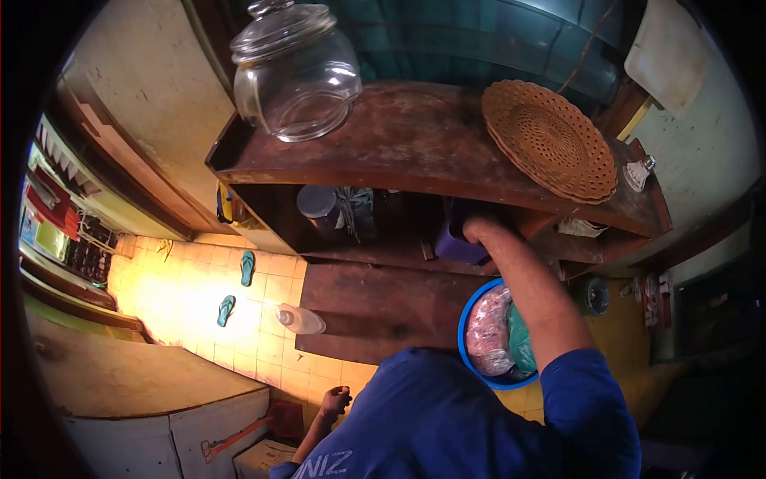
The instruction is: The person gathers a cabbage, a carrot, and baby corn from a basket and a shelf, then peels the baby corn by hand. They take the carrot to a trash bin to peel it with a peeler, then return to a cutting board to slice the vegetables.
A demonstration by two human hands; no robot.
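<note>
Head view's got the right hand (477, 228) reaching into the purple bin (459, 251) right of center, fingers hidden so can't tell, left hand (337, 400) curled shut lower left; backing out probably needs shelf (399, 132) clearance.

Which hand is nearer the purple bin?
Right. The right hand is at the purple bin, its fingers hidden; the left hand is well away, low at the person's left side.
</note>
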